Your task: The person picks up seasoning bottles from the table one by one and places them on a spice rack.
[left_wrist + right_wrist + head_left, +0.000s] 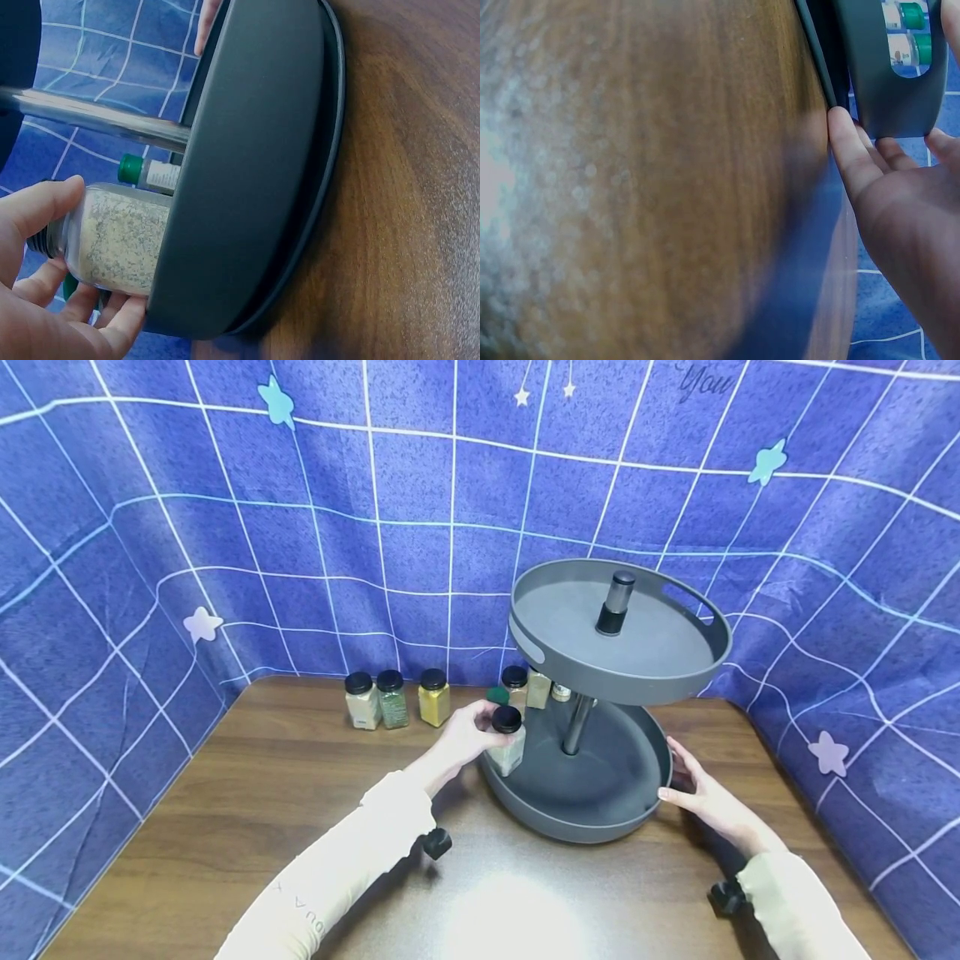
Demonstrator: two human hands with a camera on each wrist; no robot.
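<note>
My left hand [467, 739] grips a clear spice jar [508, 752] with a black lid, thumb on one side and fingers on the other. Pale, flecked seasoning [124, 240] fills it in the left wrist view, where the tray wall hides the jar's base. The jar is at the left rim of the lower tray [577, 831] of a grey two-tier turntable. Against that tray's right outer wall rests my right hand [708, 797], fingers spread and fairly straight. Behind the held jar, a green-capped bottle [498, 695] and a black-lidded jar [515, 678] are partly hidden.
The upper tray [622, 668] overhangs the lower one on a metal post [576, 727]. A pale jar [537, 689] and a small bottle [561, 692] stand toward the back. Left on the wooden table [300, 777] are a cream jar [363, 703], a green jar [392, 702] and a yellow jar [434, 700].
</note>
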